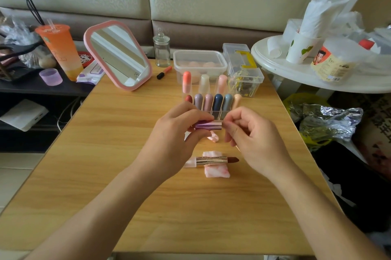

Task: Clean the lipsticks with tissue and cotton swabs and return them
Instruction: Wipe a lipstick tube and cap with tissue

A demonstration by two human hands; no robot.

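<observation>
Pinching lipstick [208,125] between left fingers [195,115]

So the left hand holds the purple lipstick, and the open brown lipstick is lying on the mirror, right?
Not quite. The brown lipstick lies on a stained tissue, not on the mirror, which stands further back on the left. The head view shows this. The rest is right: the left hand does hold the purple lipstick.

A shiny purple lipstick tube [208,125], a gold-barrelled lipstick [212,160] with dark brown-red tip (on pink-stained white tissue [216,172]), a pale woodgrain desk [118,154], a pink-framed mirror [118,54].
</observation>
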